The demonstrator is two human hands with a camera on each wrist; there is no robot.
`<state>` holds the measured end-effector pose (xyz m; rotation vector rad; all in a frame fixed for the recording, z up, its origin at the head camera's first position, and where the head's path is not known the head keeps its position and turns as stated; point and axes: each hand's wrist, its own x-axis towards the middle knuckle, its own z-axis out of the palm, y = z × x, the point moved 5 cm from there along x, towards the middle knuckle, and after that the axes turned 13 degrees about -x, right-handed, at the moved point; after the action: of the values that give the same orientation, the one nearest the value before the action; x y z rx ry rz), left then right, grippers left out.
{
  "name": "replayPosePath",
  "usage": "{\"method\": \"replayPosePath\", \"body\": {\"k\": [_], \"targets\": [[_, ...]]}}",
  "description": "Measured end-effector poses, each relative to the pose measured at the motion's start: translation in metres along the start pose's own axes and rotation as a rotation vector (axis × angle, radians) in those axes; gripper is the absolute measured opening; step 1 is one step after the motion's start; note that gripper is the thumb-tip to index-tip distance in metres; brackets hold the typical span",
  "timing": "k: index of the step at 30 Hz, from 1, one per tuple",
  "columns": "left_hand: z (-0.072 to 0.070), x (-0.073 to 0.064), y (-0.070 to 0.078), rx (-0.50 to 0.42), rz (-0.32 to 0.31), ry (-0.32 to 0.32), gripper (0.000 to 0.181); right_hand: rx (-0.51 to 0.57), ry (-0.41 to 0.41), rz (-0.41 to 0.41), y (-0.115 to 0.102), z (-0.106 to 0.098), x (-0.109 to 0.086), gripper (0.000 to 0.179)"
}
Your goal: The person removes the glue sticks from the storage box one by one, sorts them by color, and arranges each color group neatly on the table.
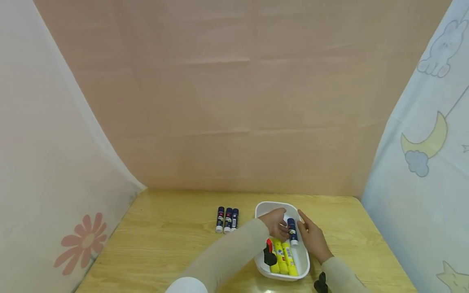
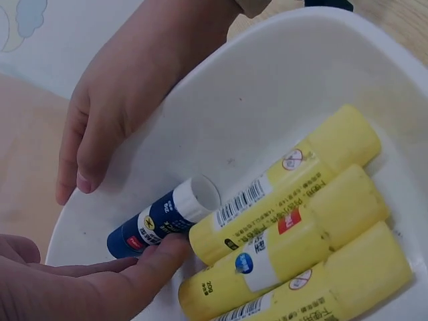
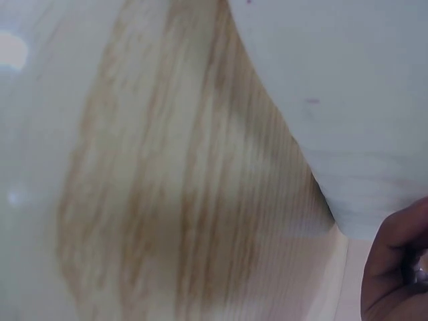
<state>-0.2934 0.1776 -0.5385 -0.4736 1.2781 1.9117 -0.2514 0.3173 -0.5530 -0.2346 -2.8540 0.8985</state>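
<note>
A white plastic tray (image 1: 259, 209) holds several yellow glue sticks (image 1: 288, 259) side by side and one navy-blue glue stick (image 1: 292, 232) with a white end. My left hand (image 1: 275, 223) reaches into the tray, its fingertips against the side of the blue stick; thumb and fingers are apart and not wrapped round it. My right hand (image 1: 314, 240) holds the tray's right rim, thumb on the inner side, as the left wrist view shows with the right hand (image 2: 127, 93). The right wrist view has only part of that hand (image 3: 394, 267) beside the tray's outer wall (image 3: 361, 120).
Three navy glue sticks (image 1: 228, 219) lie in a row on the wooden table (image 1: 165, 240), left of the tray. A tan cloth (image 1: 234, 122) hangs behind the table. Patterned cloths (image 1: 421, 203) stand at both sides.
</note>
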Motion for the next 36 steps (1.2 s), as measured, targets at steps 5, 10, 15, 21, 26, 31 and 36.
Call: {"method": "replayPosePath", "body": {"k": [5,10,15,21,26,31,36], "targets": [[-0.0033,0.0035,0.0006,-0.03,-0.005,0.028,0.062,-0.013,-0.001,0.002,-0.0032,-0.0011,0.001,0.05],[-0.0028,0.0057,0.0016,-0.03,0.008,0.031,0.058,-0.037,0.02,-0.017,-0.0063,-0.0018,0.0027,0.049],[-0.0006,0.0071,0.0007,-0.043,0.004,0.015,0.054,-0.039,0.009,-0.012,-0.0062,-0.0018,0.0023,0.049],[-0.0012,0.0065,-0.0023,-0.035,0.026,0.031,0.042,-0.046,0.022,-0.015,-0.0038,-0.0012,0.0006,0.049],[-0.0003,0.0065,-0.0046,0.012,0.069,0.034,0.028,-0.044,0.005,0.001,-0.0037,-0.0014,0.0003,0.049],[0.0008,0.0081,-0.0058,0.107,0.107,0.033,0.016,-0.037,0.001,-0.001,-0.0051,-0.0033,-0.0001,0.05],[-0.0022,0.0106,-0.0053,0.179,0.107,0.04,0.011,-0.018,-0.007,0.016,-0.0058,-0.0016,-0.0007,0.05]]}}
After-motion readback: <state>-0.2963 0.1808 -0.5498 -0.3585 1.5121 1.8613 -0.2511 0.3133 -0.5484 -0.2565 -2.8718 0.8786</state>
